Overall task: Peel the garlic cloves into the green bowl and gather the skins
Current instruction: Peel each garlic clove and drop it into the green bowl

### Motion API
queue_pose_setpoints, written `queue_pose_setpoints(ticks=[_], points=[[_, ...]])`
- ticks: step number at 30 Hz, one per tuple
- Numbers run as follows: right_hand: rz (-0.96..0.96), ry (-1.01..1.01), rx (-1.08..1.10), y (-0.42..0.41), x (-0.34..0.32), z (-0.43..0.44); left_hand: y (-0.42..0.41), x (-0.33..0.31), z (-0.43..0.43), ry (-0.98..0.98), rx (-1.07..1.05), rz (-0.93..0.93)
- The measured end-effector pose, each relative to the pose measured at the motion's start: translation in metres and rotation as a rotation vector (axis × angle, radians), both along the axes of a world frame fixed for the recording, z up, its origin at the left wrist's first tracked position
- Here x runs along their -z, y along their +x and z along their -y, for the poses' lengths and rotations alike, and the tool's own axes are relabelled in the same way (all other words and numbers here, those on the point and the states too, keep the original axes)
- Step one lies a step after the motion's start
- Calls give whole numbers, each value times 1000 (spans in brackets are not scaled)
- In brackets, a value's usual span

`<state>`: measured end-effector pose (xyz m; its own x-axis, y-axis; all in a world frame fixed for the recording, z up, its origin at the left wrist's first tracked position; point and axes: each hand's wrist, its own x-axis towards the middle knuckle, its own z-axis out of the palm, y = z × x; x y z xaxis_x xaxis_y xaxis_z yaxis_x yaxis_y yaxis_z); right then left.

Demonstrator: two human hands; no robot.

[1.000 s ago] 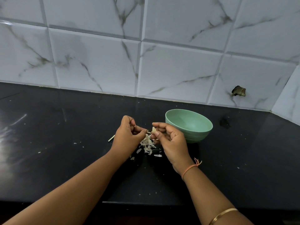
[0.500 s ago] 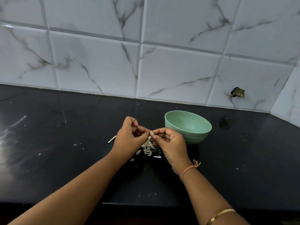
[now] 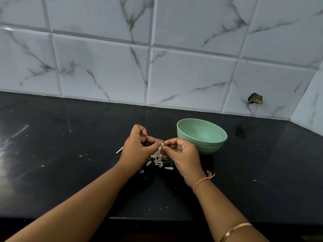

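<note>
One garlic clove (image 3: pixel 162 144), small and pale, is what I log first: it is held just above the counter, near the green bowl (image 3: pixel 209 147) and to its left. My view shows the left hand (image 3: pixel 138 145) pinching it with curled thumb and forefinger. The right hand (image 3: pixel 181 154) pinches it from the other side, fingers curled in. How much skin is left on the clove I cannot tell.

Directly beneath the hands: one loose heap of papery skins (image 3: pixel 158 159), partly hidden by both hands, with scraps strewn toward me.

Left of the left hand: one thin pale stalk (image 3: pixel 119 150), lying flat.

Right wrist: an orange thread band (image 3: pixel 202 180). Further down that forearm is a gold bangle (image 3: pixel 234 230).

Surface: black countertop (image 3: pixel 70 172), glossy, flecked with white crumbs.

Behind: white marble-veined wall tiles (image 3: pixel 174 67), one with a broken dark hole (image 3: pixel 255 99), beyond the bowl to its right.
</note>
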<state>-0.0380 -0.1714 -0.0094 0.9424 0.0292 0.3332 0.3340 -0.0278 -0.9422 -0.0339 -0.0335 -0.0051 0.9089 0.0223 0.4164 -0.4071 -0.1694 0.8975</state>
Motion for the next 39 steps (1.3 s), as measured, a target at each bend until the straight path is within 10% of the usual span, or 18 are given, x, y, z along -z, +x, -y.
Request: queue_pose_setpoints(ticks=[39], points=[[51, -87, -6, 0, 3, -2, 2, 3, 0, 41, 2, 8]])
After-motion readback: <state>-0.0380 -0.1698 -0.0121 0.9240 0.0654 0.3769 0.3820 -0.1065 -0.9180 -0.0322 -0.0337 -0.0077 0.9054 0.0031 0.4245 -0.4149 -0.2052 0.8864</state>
